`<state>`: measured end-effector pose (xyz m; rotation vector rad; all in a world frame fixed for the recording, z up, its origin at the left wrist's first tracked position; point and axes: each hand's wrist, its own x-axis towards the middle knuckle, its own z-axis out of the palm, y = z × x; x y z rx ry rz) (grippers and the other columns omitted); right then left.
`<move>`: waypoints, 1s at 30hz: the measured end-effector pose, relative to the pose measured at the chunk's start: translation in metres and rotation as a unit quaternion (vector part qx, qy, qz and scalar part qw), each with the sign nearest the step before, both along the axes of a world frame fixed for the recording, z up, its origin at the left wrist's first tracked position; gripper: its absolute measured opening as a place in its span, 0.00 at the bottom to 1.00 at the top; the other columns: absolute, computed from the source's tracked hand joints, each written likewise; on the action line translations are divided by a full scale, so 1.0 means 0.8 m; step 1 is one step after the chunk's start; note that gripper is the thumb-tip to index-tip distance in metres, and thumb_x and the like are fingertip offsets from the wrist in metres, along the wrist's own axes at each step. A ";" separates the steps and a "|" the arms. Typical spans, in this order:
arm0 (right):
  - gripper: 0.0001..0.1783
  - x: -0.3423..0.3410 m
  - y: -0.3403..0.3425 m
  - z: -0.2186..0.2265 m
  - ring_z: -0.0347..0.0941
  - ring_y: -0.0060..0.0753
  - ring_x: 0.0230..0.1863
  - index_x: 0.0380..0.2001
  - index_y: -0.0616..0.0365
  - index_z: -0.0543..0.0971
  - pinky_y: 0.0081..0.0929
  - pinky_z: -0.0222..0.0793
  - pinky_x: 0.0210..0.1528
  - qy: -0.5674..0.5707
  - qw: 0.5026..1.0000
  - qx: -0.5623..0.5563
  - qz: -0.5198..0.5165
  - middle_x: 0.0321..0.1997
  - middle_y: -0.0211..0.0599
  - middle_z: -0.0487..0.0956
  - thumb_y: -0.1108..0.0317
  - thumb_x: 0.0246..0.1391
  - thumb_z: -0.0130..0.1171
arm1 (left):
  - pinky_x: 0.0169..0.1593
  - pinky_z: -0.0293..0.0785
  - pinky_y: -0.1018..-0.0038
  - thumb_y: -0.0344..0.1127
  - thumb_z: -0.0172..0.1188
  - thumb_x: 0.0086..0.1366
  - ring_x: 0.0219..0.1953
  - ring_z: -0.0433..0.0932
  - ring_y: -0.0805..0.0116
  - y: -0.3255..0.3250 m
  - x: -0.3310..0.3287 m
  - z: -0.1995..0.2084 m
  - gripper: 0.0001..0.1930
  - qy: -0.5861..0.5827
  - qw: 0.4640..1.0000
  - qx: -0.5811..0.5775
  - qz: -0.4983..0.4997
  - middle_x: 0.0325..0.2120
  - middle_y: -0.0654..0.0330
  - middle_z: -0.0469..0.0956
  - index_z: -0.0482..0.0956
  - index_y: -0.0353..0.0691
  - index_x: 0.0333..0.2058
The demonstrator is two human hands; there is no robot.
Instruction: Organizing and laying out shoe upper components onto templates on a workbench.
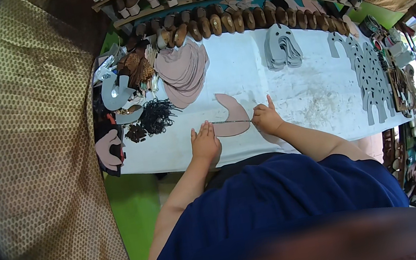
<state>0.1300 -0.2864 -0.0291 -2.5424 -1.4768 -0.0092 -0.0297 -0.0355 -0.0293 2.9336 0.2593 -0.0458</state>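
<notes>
On the white-covered table lies a curved, crescent-like pink shoe-upper piece point(233, 109). A thin dark strip point(231, 121) runs straight across its lower part, from hand to hand. My left hand point(204, 142) rests at the piece's left edge, its fingertips on the strip's left end. At the other end my right hand point(267, 118) closes thumb and fingers on the strip, with one finger raised. The exact grip of the left fingers is partly hidden. A tangle of black cords point(156, 116) lies to the left of the piece.
A stack of pink pieces point(185, 76) lies beyond my left hand. Grey cut pieces point(282, 47) are stacked at the back, with more grey pieces point(369, 75) along the right. Brown shoe lasts point(226, 23) line the far edge below shelves of shoes. A patterned curtain point(42, 158) hangs left.
</notes>
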 end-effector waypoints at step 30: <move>0.11 -0.022 0.021 0.032 0.70 0.40 0.54 0.29 0.55 0.83 0.74 0.41 0.69 0.102 0.990 -0.087 -0.050 0.39 0.35 0.79 0.60 0.46 0.63 | 0.67 0.56 0.48 0.39 0.50 0.63 0.66 0.66 0.64 0.004 0.007 0.012 0.28 0.045 0.998 -0.031 0.012 0.66 0.57 0.66 0.68 0.43 0.63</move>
